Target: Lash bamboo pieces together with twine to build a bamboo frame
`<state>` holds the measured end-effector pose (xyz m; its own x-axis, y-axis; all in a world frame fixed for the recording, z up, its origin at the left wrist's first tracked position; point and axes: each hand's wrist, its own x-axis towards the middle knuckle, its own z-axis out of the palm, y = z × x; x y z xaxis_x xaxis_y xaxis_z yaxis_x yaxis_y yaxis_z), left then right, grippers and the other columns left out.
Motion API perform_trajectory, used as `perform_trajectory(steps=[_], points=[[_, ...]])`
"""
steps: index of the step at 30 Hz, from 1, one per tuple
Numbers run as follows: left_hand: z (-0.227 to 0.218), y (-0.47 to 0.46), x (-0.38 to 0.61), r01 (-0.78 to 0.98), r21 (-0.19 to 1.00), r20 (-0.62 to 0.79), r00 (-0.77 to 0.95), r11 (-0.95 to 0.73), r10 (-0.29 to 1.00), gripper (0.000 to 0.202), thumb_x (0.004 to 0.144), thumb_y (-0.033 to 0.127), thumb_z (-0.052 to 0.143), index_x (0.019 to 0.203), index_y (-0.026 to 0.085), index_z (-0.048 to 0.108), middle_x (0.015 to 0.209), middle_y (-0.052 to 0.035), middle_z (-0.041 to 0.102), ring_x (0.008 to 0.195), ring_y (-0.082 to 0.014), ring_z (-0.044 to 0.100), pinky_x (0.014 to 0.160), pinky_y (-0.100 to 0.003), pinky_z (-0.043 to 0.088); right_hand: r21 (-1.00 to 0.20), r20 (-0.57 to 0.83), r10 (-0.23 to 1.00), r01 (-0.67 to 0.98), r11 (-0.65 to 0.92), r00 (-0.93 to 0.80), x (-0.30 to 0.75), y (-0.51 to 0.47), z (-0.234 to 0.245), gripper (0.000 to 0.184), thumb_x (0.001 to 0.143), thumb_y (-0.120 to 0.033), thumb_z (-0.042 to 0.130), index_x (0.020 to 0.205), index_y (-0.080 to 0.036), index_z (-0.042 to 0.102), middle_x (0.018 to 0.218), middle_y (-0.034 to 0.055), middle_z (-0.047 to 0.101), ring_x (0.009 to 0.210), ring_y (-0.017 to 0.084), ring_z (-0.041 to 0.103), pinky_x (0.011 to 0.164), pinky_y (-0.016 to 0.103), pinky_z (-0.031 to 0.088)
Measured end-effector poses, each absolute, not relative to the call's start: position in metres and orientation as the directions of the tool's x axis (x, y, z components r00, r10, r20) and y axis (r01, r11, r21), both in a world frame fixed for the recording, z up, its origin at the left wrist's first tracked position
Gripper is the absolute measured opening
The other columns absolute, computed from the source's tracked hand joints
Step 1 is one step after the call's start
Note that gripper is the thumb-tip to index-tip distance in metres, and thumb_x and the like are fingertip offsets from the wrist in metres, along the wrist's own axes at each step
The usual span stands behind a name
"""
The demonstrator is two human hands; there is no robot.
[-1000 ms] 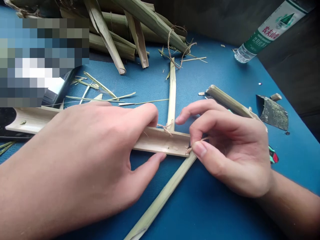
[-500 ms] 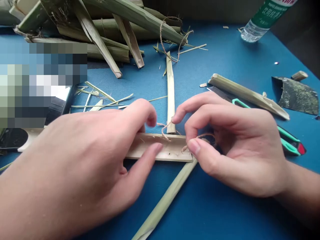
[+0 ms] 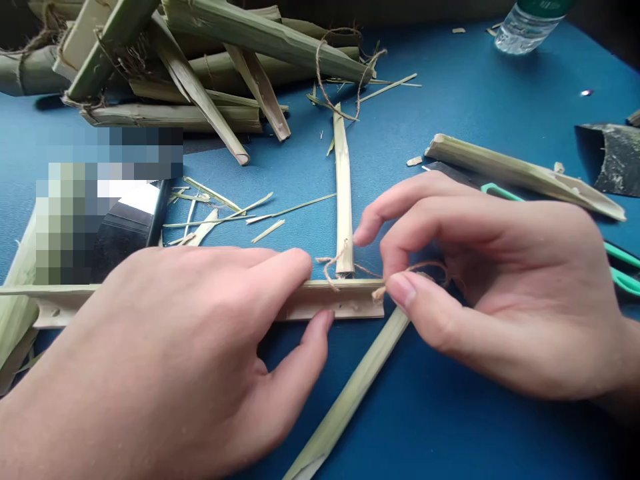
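My left hand lies across a split bamboo strip, thumb at its near edge and fingers curled over the far side. The strip lies level, its pale hollow face toward me. My right hand pinches a thin brown twine between thumb and index finger by the strip's right end. A loose twist of the twine crosses the strip's far edge. Beyond it stretches a narrow bamboo stick, its near end close to the strip. A longer green stick slants toward me from under my right fingertips.
Bamboo pieces tied with twine are heaped at the back left. Thin bamboo splinters lie beside a dark glossy device. At right are a half-split bamboo piece, a green-edged cutter and a water bottle.
The view has shifted, bringing the strip's left end into sight. My right hand has drawn slightly right with the twine, and the twine's end lies nearer the strip's tip. Both grips stay.
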<state>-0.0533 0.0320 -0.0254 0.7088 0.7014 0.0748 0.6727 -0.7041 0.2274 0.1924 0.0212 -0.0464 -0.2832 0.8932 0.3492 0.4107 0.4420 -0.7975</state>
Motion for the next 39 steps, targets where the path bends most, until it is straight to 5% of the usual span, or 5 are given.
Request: perform_trajectory(steps=[8, 14, 23, 39], points=[[-0.033, 0.029, -0.044, 0.775, 0.129, 0.049, 0.618, -0.618, 0.785, 0.038, 0.094, 0.052, 0.051, 0.064, 0.029, 0.058, 0.059, -0.0035, 0.058, 0.047, -0.0223, 0.051, 0.048, -0.042, 0.028, -0.750, 0.376, 0.883, 0.469, 0.467, -0.280, 0.189, 0.017, -0.045, 0.014, 0.085, -0.013, 0.071, 0.077, -0.025, 0.072, 0.099, 0.0032, 0.078, 0.093, 0.025, 0.075, 0.085, 0.036, 0.064], [-0.035, 0.027, -0.045, 0.786, 0.113, 0.111, 0.598, -0.608, 0.794, 0.046, 0.093, 0.058, 0.052, 0.056, 0.030, 0.052, 0.054, -0.0029, 0.050, 0.042, -0.0197, 0.040, 0.053, -0.045, 0.033, -0.708, 0.419, 0.833, 0.444, 0.549, -0.361, 0.187, 0.014, -0.045, 0.017, 0.082, -0.010, 0.073, 0.077, -0.026, 0.070, 0.099, 0.0014, 0.078, 0.089, 0.024, 0.075, 0.087, 0.039, 0.065], [-0.035, 0.027, -0.045, 0.801, 0.112, 0.081, 0.583, -0.588, 0.809, 0.040, 0.091, 0.056, 0.051, 0.061, 0.032, 0.063, 0.056, -0.0024, 0.059, 0.046, -0.0209, 0.053, 0.045, -0.044, 0.030, -0.723, 0.350, 0.810, 0.415, 0.553, -0.470, 0.191, 0.018, -0.050, 0.018, 0.075, -0.009, 0.076, 0.078, -0.024, 0.068, 0.110, 0.0017, 0.076, 0.098, 0.024, 0.070, 0.087, 0.038, 0.063], [-0.035, 0.026, -0.042, 0.846, 0.121, 0.057, 0.516, -0.519, 0.855, 0.050, 0.081, 0.062, 0.062, 0.049, 0.028, 0.045, 0.046, -0.0004, 0.044, 0.042, -0.0171, 0.033, 0.047, -0.041, 0.023, -0.735, 0.331, 0.823, 0.420, 0.532, -0.462, 0.188, 0.017, -0.053, 0.017, 0.077, -0.008, 0.077, 0.079, -0.023, 0.069, 0.104, 0.0026, 0.076, 0.094, 0.023, 0.071, 0.080, 0.036, 0.063]])
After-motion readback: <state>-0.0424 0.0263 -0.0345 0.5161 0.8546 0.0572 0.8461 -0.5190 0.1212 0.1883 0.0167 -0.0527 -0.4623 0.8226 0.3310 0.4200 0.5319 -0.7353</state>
